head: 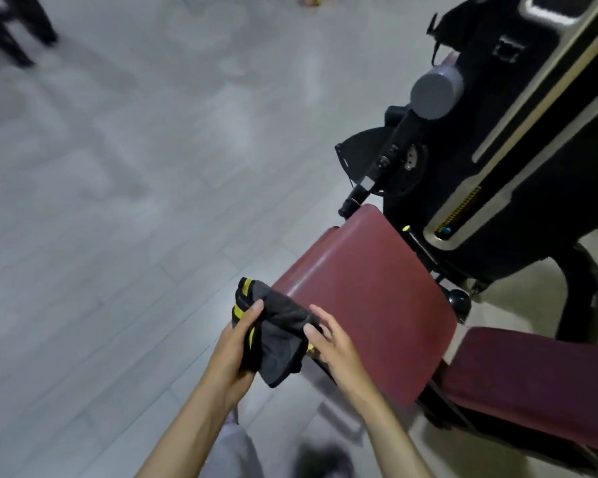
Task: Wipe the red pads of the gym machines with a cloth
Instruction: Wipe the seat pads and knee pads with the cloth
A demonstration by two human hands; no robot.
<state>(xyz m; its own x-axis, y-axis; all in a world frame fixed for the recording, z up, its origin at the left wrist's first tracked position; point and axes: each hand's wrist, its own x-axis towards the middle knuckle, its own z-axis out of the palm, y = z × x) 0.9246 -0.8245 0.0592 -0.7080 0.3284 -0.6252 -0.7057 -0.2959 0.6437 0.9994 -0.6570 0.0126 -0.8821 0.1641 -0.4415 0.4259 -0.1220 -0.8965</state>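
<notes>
A dark grey cloth (277, 334) with yellow stripes is bunched between both hands, just off the near left corner of a red seat pad (370, 291). My left hand (235, 343) grips the cloth's left side, thumb on top. My right hand (332, 346) pinches its right edge with thumb and fingers. A second red pad (532, 377), darker and longer, lies to the right of the seat.
The black gym machine body (518, 167) with gold trim stands behind the seat, with a grey roller end (432, 94) and a black lever arm (390, 157). A curved black frame tube (587, 291) rises at right. Grey tiled floor (135, 167) spreads to the left.
</notes>
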